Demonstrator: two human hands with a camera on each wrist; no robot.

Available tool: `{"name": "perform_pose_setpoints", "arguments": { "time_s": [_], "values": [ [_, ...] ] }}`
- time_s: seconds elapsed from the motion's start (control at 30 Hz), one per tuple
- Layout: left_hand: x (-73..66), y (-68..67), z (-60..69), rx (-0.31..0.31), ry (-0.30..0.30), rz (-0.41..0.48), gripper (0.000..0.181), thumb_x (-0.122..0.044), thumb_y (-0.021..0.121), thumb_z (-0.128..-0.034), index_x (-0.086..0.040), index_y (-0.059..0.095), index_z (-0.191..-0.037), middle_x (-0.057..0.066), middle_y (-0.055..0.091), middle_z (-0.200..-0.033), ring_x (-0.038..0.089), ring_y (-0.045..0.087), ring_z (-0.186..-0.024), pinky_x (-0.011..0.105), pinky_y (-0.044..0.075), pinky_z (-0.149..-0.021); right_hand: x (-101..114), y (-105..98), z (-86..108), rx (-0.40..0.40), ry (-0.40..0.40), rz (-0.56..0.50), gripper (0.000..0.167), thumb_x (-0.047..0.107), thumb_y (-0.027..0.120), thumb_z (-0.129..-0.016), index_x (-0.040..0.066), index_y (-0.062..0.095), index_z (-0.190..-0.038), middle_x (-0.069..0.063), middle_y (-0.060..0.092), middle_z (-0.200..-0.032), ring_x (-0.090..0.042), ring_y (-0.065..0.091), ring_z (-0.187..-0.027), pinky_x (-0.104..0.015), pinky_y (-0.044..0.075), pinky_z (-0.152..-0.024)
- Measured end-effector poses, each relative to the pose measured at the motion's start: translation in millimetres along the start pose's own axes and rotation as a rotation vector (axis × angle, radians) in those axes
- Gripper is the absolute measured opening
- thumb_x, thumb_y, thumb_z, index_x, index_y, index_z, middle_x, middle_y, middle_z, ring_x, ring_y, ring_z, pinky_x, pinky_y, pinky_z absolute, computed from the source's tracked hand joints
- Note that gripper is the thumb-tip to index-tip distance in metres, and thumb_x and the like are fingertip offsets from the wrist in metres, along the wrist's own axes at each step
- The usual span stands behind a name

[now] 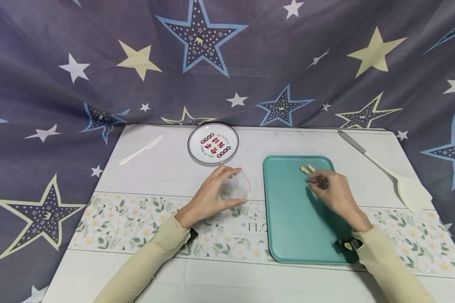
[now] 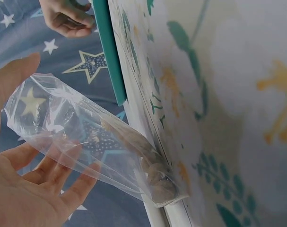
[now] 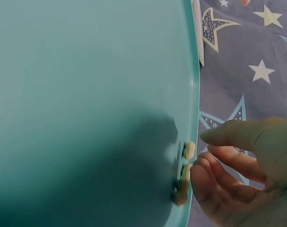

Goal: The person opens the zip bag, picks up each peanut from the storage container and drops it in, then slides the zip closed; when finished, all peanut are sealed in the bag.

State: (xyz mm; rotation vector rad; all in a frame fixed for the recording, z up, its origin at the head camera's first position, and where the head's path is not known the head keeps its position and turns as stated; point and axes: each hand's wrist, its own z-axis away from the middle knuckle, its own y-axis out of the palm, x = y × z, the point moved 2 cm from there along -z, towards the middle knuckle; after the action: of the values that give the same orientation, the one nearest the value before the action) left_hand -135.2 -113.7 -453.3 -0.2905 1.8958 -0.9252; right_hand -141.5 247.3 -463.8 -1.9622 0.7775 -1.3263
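Teal tray (image 1: 295,227) on the bench (image 1: 250,282) carries peanuts (image 1: 304,170) towards its far edge; the right hand (image 1: 335,191) is just beside them, its grip loose, thumb and fingers apart. The left hand (image 1: 210,194) grips an upright clear plastic bag (image 2: 63,123), brownish pieces (image 2: 160,182) at its bottom.

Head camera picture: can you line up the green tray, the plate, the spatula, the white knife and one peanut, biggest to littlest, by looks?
1. Green tray
2. Plate and spatula: too close to rank; the spatula is longer but thinner
3. White knife
4. Peanut on the tray
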Motion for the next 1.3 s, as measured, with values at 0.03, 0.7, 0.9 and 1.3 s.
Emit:
{"name": "perform_pose_setpoints", "arguments": {
  "time_s": [0.03, 0.7, 0.9, 1.3],
  "values": [
    [0.1, 0.0, -0.1, 0.0, 0.001, 0.0, 0.088, -0.043, 0.091, -0.0796, -0.013, 0.052, -0.153, 0.009, 0.06, -0.137, 0.031, 0.063, -0.121, 0.042, 0.055, -0.106, -2, -2, -0.7, -0.006, -0.003, 0.005, 0.02, -0.003, 0.082, -0.084, -0.001, 0.076, -0.102, -0.017, 0.076, -0.087, -0.027, 0.072, -0.073, -0.03, 0.058, -0.063],
    [0.9, 4.3, 4.6, 0.0, -0.001, 0.01, 0.088, -0.043, 0.091, -0.0797, -0.01, 0.052, -0.152, 0.008, 0.06, -0.137, 0.028, 0.063, -0.12, 0.043, 0.056, -0.104, -26, -13, -3.7, 0.05, 0.049, 0.099, 0.015, 0.002, 0.078, -0.088, -0.002, 0.076, -0.102, -0.02, 0.075, -0.089, -0.03, 0.07, -0.077, -0.037, 0.053, -0.066],
    [1.6, 4.4, 4.4, -0.002, 0.003, 0.017, 0.087, -0.042, 0.09, -0.0805, -0.011, 0.052, -0.152, 0.011, 0.06, -0.137, 0.029, 0.064, -0.119, 0.043, 0.057, -0.102, -27, -11, -3.6, 0.086, 0.067, 0.089, 0.012, 0.003, 0.075, -0.091, -0.003, 0.076, -0.101, -0.017, 0.075, -0.086, -0.027, 0.07, -0.075, -0.034, 0.053, -0.064],
    [1.7, 3.2, -0.3, -0.004, 0.005, 0.002, 0.087, -0.043, 0.09, -0.0801, -0.014, 0.052, -0.153, 0.007, 0.06, -0.137, 0.027, 0.063, -0.12, 0.042, 0.055, -0.104, -18, -11, -5.1, 0.081, 0.062, 0.077, 0.011, 0.005, 0.077, -0.092, 0.0, 0.076, -0.102, -0.015, 0.076, -0.086, -0.023, 0.07, -0.074, -0.029, 0.052, -0.062]
  ]
}}
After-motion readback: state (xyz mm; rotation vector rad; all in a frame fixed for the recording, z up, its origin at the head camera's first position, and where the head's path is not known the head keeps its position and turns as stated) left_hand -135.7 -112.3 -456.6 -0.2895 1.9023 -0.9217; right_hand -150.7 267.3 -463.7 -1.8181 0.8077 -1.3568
